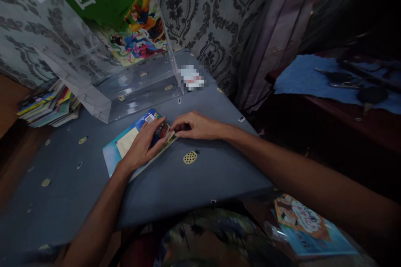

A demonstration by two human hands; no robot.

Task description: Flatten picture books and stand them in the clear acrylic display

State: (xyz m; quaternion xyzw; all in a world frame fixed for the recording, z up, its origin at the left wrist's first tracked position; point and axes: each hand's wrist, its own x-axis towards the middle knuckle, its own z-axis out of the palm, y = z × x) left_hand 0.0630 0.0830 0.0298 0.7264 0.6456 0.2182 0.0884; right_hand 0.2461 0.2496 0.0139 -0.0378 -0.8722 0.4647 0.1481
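Observation:
A thin book point(112, 156) with a blue cover, a pale text panel and a barcode lies on the cloth-covered table point(156, 187). Across its cover rests my left hand point(144, 144), fingers stretched out and spread. My right hand point(196, 126) is at the book's right corner, thumb and fingers pinched together on its edge. Whether they grip the cover or inner pages is too small to tell. Part of the cover is hidden under my left hand.
A clear acrylic rack point(94, 100) stands behind the book, with a green poster point(103, 12) beyond it. Stacked books point(52, 106) lie at the left. Right of the rack is a blurred-out white item point(191, 77). More books point(310, 227) lie low at the right, below a blue-cloth-covered surface point(300, 75).

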